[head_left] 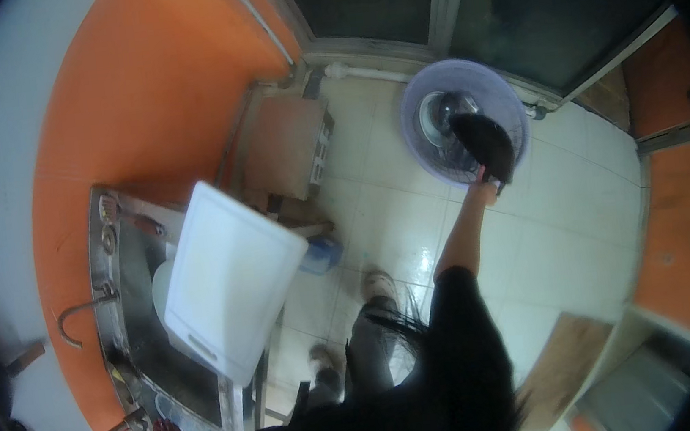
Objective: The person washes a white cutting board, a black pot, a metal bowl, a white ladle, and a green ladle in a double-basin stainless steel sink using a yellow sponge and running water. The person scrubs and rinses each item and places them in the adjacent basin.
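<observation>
Black pan [486,144] gripped by right hand [485,191] over basin [433,90] rim.

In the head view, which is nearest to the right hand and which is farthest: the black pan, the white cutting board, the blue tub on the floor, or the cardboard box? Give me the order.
From the right hand:
1. Black pan: in the hand, over the round lavender basin.
2. Blue tub: on the floor, to the left.
3. Cardboard box: farther left, by the orange wall.
4. White cutting board: far left, over the steel sink.

The tub and box are nearly too close to call.
</observation>
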Demonstrator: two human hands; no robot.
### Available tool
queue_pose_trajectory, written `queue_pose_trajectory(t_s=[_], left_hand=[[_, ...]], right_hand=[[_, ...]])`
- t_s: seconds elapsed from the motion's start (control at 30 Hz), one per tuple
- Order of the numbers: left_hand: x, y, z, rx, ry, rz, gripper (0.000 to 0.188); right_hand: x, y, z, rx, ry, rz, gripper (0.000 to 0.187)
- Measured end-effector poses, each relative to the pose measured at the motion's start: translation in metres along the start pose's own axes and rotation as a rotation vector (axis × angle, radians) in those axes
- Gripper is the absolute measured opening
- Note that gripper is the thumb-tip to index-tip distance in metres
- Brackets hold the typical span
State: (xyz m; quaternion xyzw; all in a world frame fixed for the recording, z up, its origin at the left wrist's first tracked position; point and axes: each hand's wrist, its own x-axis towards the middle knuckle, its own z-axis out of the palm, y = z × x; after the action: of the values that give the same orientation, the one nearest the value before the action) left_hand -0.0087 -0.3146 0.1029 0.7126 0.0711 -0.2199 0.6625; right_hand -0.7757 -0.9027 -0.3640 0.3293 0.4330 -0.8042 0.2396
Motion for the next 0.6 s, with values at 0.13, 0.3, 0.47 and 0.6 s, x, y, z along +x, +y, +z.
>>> queue_pose_trajectory(t_s=[0.13,0.3,0.47,0.6], left_hand=[[-0.034,0.007,0.017,0.083,0.234,0.024,0.034],[-0.058,0.009,0.025,0.217,0.089,0.044,0.035],[-0.062,-0.012,-0.017,0.485,-0.188,0.178,0.039],[-0.068,-0.034,-0.071,0.864,-0.297,0.41,0.041]], right_hand=[[0.038,0.046,-0.043,-0.046,-0.008,0.072,0.037],[0.04,0.094,-0.056,-0.306,-0.539,-0.12,0.047],[-0.006,0.104,-0.029,-0.091,-0.226,0.49,0.037],[-0.067,0.095,-0.068,-0.271,-0.294,0.724,0.039]])
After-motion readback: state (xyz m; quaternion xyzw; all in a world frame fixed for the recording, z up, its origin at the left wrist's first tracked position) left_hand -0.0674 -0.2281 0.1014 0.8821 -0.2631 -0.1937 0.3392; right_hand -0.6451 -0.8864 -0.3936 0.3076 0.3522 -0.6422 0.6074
